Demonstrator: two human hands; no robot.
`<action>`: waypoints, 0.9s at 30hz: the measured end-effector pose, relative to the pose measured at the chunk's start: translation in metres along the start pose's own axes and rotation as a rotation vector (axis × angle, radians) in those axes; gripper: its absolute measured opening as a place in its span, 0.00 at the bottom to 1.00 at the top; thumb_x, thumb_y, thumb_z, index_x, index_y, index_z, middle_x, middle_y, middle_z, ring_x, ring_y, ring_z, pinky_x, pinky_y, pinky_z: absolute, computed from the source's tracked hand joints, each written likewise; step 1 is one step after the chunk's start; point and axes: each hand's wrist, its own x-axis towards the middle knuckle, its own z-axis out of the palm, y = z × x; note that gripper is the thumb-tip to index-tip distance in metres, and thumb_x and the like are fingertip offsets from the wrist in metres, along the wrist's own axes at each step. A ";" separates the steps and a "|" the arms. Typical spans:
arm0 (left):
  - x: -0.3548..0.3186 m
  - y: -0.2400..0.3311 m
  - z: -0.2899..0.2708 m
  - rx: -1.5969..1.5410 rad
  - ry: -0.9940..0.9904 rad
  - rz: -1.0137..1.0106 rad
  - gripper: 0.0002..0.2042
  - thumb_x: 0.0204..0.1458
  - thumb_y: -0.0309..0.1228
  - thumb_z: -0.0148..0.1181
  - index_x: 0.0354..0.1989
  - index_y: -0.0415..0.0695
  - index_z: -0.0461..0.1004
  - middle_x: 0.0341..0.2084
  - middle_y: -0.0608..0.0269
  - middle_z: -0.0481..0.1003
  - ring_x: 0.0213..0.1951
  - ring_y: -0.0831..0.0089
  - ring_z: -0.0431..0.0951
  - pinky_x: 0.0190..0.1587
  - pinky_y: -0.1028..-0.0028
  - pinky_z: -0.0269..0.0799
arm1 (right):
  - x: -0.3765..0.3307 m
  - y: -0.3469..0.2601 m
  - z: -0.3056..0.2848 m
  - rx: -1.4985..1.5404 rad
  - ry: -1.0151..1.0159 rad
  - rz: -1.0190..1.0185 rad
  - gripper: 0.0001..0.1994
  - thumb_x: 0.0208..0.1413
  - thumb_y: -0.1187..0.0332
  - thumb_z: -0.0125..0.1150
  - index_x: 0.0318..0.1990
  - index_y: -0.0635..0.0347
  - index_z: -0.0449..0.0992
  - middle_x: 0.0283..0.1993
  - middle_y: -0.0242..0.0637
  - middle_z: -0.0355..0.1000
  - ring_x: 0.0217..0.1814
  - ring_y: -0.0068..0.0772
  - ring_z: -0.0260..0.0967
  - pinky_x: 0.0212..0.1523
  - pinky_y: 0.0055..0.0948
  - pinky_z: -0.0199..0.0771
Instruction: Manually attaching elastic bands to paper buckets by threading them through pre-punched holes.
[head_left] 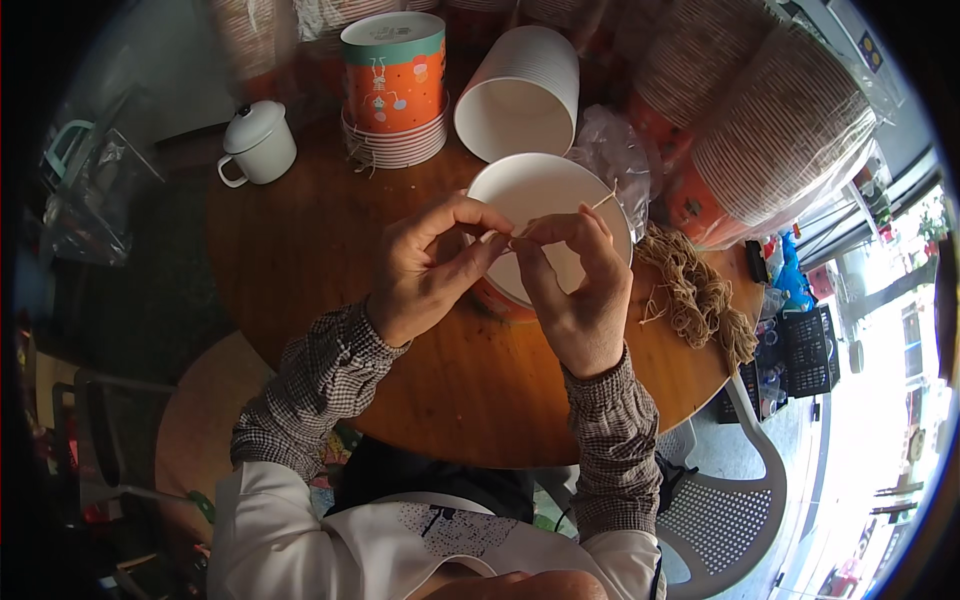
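A large paper tub (540, 180), white inside with orange showing low on its outside, stands upright on the round wooden table. Above its opening my two hands meet fingertip to fingertip. My left hand (432, 262) pinches with thumb and forefinger at the tub's left side. My right hand (578, 285) pinches a thin pale piece of twine (604, 199), whose end sticks up past the fingers. The part between the fingertips is too small to make out clearly. Right of the tub lies a tangled bundle of tan twine (690, 290).
Behind are an upside-down stack of orange-and-green tubs (393, 90), a tipped white tub stack (520, 90) and a lidded white enamel mug (260, 145). Plastic-wrapped tub stacks (780, 130) crowd the far right, beside a crumpled clear bag (615, 150). A grey chair (730, 520) stands at the lower right.
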 end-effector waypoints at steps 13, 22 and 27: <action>-0.003 -0.010 0.003 -0.172 0.067 -0.029 0.07 0.53 0.23 0.60 0.37 0.38 0.68 0.31 0.69 0.72 0.31 0.88 0.70 0.32 0.87 0.67 | -0.003 0.005 0.011 -0.142 0.144 -0.200 0.08 0.45 0.79 0.62 0.32 0.58 0.72 0.32 0.28 0.73 0.40 0.33 0.71 0.60 0.43 0.57; 0.000 0.001 -0.003 0.163 0.016 0.038 0.05 0.53 0.21 0.58 0.37 0.35 0.73 0.34 0.64 0.75 0.41 0.78 0.73 0.63 0.67 0.53 | -0.001 0.004 0.010 -0.167 0.135 -0.237 0.08 0.45 0.79 0.62 0.33 0.56 0.73 0.32 0.29 0.73 0.40 0.33 0.70 0.59 0.44 0.57; 0.002 0.001 -0.006 0.237 -0.051 0.120 0.06 0.53 0.21 0.57 0.39 0.35 0.74 0.34 0.63 0.74 0.40 0.77 0.72 0.58 0.70 0.59 | -0.001 0.004 0.008 -0.187 0.120 -0.261 0.08 0.46 0.79 0.61 0.33 0.56 0.73 0.32 0.29 0.73 0.40 0.34 0.70 0.59 0.44 0.57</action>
